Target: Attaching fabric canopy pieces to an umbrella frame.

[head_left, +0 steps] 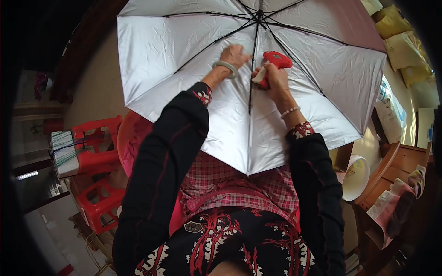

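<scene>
An opened umbrella lies across my lap with its silver inner side up and its black ribs spreading from the hub. In my right hand is a red tagging gun with a white trigger, held over the silver cloth just right of the middle rib. My fingers are wrapped round its handle. My left hand, with a pale bangle at the wrist, is over the cloth just left of that same rib. Motion smears its fingers, so whether they pinch anything is hidden.
Red plastic stools stand on the left, one bearing a bundle tied with green cord. An orange-red basin is partly under the umbrella. On the right are a white bucket, a wooden chair with cloths and several yellowish sacks.
</scene>
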`<state>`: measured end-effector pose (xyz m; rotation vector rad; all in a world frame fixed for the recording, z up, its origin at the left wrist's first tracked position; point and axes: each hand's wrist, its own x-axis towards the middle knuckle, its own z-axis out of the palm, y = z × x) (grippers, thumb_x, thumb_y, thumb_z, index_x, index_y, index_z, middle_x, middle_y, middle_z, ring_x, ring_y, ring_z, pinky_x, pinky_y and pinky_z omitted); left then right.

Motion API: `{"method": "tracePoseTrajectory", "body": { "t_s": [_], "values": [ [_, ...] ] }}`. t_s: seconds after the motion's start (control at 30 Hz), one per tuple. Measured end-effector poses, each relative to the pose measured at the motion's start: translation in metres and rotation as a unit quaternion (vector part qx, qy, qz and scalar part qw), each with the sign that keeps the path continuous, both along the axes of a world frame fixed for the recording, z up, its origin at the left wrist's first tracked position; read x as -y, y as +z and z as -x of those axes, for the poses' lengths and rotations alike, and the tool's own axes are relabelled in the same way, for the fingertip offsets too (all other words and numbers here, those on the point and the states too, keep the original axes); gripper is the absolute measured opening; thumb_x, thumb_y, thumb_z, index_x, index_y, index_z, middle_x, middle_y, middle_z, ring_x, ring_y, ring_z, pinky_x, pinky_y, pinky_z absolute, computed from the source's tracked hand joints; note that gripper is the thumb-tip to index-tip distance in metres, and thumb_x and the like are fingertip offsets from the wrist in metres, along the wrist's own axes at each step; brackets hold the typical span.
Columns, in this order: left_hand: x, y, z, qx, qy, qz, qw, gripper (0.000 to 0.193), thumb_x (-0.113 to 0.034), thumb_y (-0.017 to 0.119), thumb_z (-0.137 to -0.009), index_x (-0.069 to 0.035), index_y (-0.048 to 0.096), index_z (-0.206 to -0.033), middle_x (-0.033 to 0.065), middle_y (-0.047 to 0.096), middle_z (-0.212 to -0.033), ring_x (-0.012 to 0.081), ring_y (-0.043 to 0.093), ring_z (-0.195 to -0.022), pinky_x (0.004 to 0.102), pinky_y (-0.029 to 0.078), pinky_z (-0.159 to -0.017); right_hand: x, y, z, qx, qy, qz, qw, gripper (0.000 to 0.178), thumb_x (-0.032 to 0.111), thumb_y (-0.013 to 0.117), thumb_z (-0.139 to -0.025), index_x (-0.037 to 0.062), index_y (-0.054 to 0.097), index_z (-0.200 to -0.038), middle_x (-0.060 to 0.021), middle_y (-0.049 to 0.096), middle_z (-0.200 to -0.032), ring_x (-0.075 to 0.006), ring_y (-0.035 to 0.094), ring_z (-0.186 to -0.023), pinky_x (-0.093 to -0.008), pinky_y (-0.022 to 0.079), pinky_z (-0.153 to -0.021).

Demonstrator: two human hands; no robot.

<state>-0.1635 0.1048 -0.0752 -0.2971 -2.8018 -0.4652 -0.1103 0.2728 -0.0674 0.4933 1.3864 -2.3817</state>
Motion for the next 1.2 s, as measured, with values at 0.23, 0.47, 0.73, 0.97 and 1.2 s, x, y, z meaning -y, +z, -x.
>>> {"method": "tracePoseTrajectory", "body": {
  "t_s": [0.23, 0.47, 0.73, 0.97, 1.2],
  "values": [
    [-0.03, -0.016, -0.041, 0.144, 0.017, -0.372, 0.917, 0.019, -0.016, 0.055, -0.076, 0.002, 0.057, -0.081, 0.0088, 0.059, -0.064, 0.0143, 0.056, -0.054, 0.0275, 0.047, -0.053, 0.006, 0.007, 0.0, -0.01, 0.058, -0.053, 0.997, 0.031, 0.011, 0.049, -0.078, -0.0068, 0.044, -0.102, -0.0167, 0.058, -0.085, -0.0261, 0.062, -0.069, -0.0356, 0.054, -0.06],
    [-0.041, -0.021, -0.039, 0.201, 0.052, -0.519, 0.829, 0.015, -0.013, 0.049, -0.074, 0.001, 0.054, -0.075, 0.0116, 0.059, -0.062, 0.0189, 0.059, -0.055, 0.031, 0.047, -0.054, -0.012, 0.01, 0.003, 0.032, 0.087, 0.057, 0.994, 0.031, 0.01, 0.048, -0.081, -0.0039, 0.043, -0.107, -0.0184, 0.058, -0.09, -0.0279, 0.062, -0.076, -0.04, 0.053, -0.068],
    [-0.044, -0.006, -0.042, 0.208, 0.007, -0.427, 0.88, 0.019, -0.01, 0.047, -0.081, -0.001, 0.059, -0.093, 0.0036, 0.062, -0.07, 0.0089, 0.059, -0.055, 0.0227, 0.047, -0.046, -0.032, -0.009, 0.011, 0.079, 0.093, 0.234, 0.965, 0.028, 0.013, 0.048, -0.082, -0.0021, 0.043, -0.104, -0.0201, 0.059, -0.085, -0.0327, 0.061, -0.076, -0.0462, 0.052, -0.072],
    [-0.028, -0.022, -0.037, 0.205, 0.003, -0.444, 0.872, 0.017, -0.013, 0.049, -0.08, -0.002, 0.06, -0.087, 0.0034, 0.061, -0.068, 0.0077, 0.055, -0.053, 0.0229, 0.045, -0.047, -0.026, 0.001, 0.016, 0.069, 0.16, 0.23, 0.958, 0.029, 0.014, 0.047, -0.081, -0.0034, 0.043, -0.104, -0.0205, 0.059, -0.088, -0.0323, 0.062, -0.077, -0.0477, 0.052, -0.072],
    [-0.027, -0.013, -0.042, 0.19, -0.016, -0.405, 0.894, 0.016, -0.014, 0.049, -0.081, -0.002, 0.059, -0.081, 0.0015, 0.058, -0.065, 0.0064, 0.052, -0.052, 0.0225, 0.043, -0.046, -0.025, 0.017, 0.015, 0.103, 0.189, 0.146, 0.966, 0.021, 0.012, 0.046, -0.08, -0.0028, 0.047, -0.096, -0.0154, 0.059, -0.082, -0.0263, 0.062, -0.071, -0.0415, 0.054, -0.067]
  ]
}}
